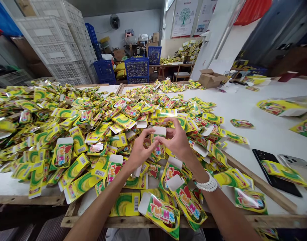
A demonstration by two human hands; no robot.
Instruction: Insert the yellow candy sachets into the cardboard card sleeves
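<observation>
Between my two hands, above the pile, is a small yellow and green candy box (158,152) with its white end flap up. My left hand (142,149) grips the box's left side with thumb and fingertips. From the right, my right hand (177,139) holds the flap and upper edge, its thumb near the left one; a white beaded bracelet is on that wrist. Below lie several "TWINS" boxes with white flaps raised, among them one box (162,214) at the table's front edge and another (187,201) beside it. Part of the held box is hidden by my fingers.
A wide heap of flat candy boxes (93,110) covers the table's left and middle. A wooden strip (261,180) borders it on the right. Beyond lie a black phone (269,177) and a silver phone (296,164). An open cardboard box (211,78) and blue crates (137,68) stand farther back.
</observation>
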